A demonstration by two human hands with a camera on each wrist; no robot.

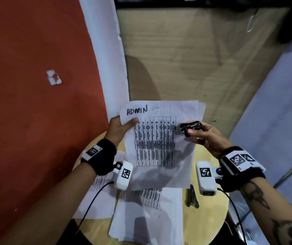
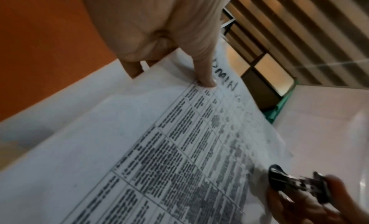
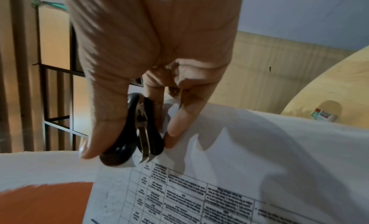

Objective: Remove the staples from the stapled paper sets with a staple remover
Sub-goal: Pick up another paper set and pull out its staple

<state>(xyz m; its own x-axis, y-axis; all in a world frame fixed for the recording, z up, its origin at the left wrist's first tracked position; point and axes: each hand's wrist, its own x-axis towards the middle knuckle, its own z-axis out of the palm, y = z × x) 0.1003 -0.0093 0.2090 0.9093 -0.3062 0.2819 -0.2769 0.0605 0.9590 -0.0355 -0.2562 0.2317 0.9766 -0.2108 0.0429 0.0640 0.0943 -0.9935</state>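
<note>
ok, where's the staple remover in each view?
Head: staple remover right of centre, pinched by the right hand at the held paper's right edge.
Left wrist: lower right, blurred.
Right wrist: centre, claws pointing down at the sheet.
Shared landmark: the printed table on the held paper.

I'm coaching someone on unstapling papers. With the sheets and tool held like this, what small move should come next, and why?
Probably bring the black staple remover, gripped in the right hand, toward the top edge of the white printed paper set marked ADMIN. The left hand pinches the set's upper left corner, holding it up over the round wooden table. The remover hovers beside the right edge; no staple is clearly visible.
</note>
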